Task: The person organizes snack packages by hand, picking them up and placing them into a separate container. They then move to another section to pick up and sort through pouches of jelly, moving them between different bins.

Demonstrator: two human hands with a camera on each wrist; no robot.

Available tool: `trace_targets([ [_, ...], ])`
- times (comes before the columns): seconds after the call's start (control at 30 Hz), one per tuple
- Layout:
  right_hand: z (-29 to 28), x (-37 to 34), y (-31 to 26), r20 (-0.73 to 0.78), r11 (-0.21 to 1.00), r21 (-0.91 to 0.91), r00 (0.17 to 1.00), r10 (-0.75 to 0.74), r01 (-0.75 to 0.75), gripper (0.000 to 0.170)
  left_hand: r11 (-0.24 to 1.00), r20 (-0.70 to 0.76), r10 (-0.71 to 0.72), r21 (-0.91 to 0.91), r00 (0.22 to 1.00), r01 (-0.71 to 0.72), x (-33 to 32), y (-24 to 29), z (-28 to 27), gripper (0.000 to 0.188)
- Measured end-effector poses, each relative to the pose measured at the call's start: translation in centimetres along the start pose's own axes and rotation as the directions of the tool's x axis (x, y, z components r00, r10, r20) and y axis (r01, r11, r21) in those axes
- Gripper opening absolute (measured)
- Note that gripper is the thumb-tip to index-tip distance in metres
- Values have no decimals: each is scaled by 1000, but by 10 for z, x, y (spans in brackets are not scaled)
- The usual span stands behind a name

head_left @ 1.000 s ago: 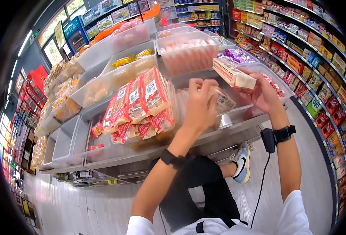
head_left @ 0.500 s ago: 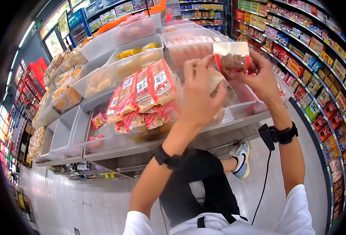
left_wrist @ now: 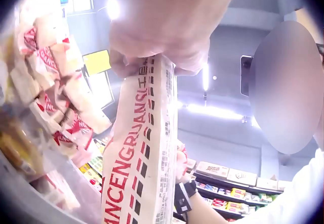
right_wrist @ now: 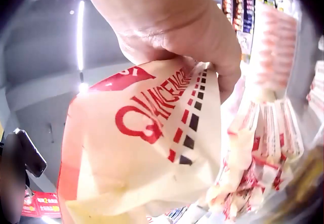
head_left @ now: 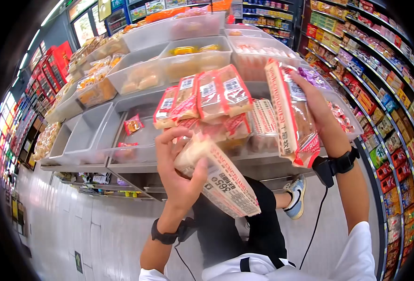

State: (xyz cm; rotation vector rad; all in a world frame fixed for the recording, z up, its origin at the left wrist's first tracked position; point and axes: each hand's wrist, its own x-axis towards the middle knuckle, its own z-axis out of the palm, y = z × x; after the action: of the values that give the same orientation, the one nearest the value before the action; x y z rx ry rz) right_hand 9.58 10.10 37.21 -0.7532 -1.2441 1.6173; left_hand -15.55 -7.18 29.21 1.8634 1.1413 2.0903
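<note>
In my left hand (head_left: 181,171) is a cream-and-red bread packet (head_left: 228,182), pinched at one end between thumb and fingers, slanting down toward my knees. Its printed side (left_wrist: 136,148) fills the middle of the left wrist view. My right hand (head_left: 317,103) grips a second bread packet (head_left: 303,124) along its side, over the right part of the bins. Lettering and a checked stripe mark this packet's wrapper (right_wrist: 147,117) in the right wrist view. Between the hands, farther back, lies a pile of similar packets (head_left: 216,93); a few more (head_left: 265,117) stand right of it.
A clear bin (head_left: 141,154) with a couple of small red packets is left of the pile. Stepped bins of other snacks (head_left: 195,61) rise behind. Packed store shelves (head_left: 380,93) line the right side. A metal table edge (head_left: 136,168) runs along the front.
My left hand has drawn its packet from above the bins leftward and back toward my body. My right hand has turned its packet on end. The view has shifted slightly.
</note>
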Motion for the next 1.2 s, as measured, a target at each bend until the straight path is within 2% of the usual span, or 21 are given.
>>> trace_targets([
  [0.13, 35, 47, 5, 7, 913, -331, 968, -251, 239, 42, 997, 3, -73, 19, 997, 73, 3, 0, -34, 47],
  [0.17, 40, 67, 3, 66, 826, -463, 941, -331, 323, 45, 983, -32, -128, -137, 991, 122, 5, -4, -40, 46],
  [0.23, 64, 88, 0, 48, 853, -457, 965, -258, 251, 47, 899, -79, -244, -392, 967, 195, 8, -9, -47, 45],
  [0.27, 73, 97, -5, 16, 872, -453, 979, -201, 186, 48, 901, -81, -241, -389, 967, 192, 8, -11, -52, 45],
  [0.33, 75, 132, 6, 45, 791, -565, 966, -255, 235, 53, 685, 11, -390, -664, 921, 298, 12, -14, -63, 45],
  [0.4, 66, 184, 29, 10, 789, -561, 955, -295, 249, 57, 660, 20, -394, -690, 919, 298, 17, -15, -69, 45],
  [0.47, 64, 206, 39, -42, 611, -764, 928, -371, 209, 62, 477, 67, -600, -770, 798, 423, 20, -16, -76, 45],
  [0.5, 68, 206, 40, -52, 563, -810, 936, -347, 163, 48, 410, 67, -651, -807, 756, 425, 23, -24, -80, 43],
  [0.63, 72, 194, 31, 25, 379, -920, 979, -203, 102, 59, 334, 144, -621, -841, 771, 426, 26, -39, -94, 41],
  [0.7, 75, 167, 29, 26, 342, -903, 828, -560, 259, 48, 297, 158, -626, -857, 763, 421, 24, -42, -98, 40],
  [0.77, 101, 94, 20, 158, 427, -679, 688, -709, 597, 39, 310, 115, -655, -860, 747, 404, 26, -41, -96, 35],
  [0.8, 116, 40, 14, 198, 554, -613, 789, -582, 563, 31, 310, 108, -660, -862, 743, 401, 28, -36, -94, 35],
  [0.83, 111, 13, 33, 329, 444, -603, 713, -619, 663, 34, 325, 67, -662, -872, 746, 366, 31, -32, -92, 32],
  [0.87, 129, -39, 50, 403, 748, -336, 806, -434, 572, 51, 339, 28, -664, -880, 747, 334, 34, -27, -88, 31],
  [0.9, 132, -71, 56, 510, 722, -444, 812, -284, 531, 78, 351, -64, -721, -893, 690, 283, 39, -24, -82, 29],
  [0.93, 132, -90, 75, 536, 857, -357, 833, -139, 373, 99, 350, -66, -727, -892, 684, 286, 39, -28, -81, 29],
  [1.0, 147, -112, 100, 549, 959, -225, 835, -19, 170, 120, 510, -61, -618, -790, 784, 341, 36, -36, -84, 31],
  [1.07, 154, -110, 125, 603, 825, -232, 742, -294, 515, 127, 540, -97, -623, -771, 776, 338, 31, -41, -84, 34],
  [1.1, 159, -112, 133, 520, 841, -168, 771, -368, 514, 112, 538, -100, -610, -781, 786, 318, 30, -42, -81, 36],
  [1.13, 157, -113, 140, 519, 845, -158, 772, -368, 510, 112, 536, -107, -597, -790, 795, 296, 29, -41, -78, 38],
  [1.2, 155, -113, 150, 416, 820, -268, 829, -374, 505, 99, 535, -48, -557, -784, 829, 314, 26, -46, -76, 44],
])
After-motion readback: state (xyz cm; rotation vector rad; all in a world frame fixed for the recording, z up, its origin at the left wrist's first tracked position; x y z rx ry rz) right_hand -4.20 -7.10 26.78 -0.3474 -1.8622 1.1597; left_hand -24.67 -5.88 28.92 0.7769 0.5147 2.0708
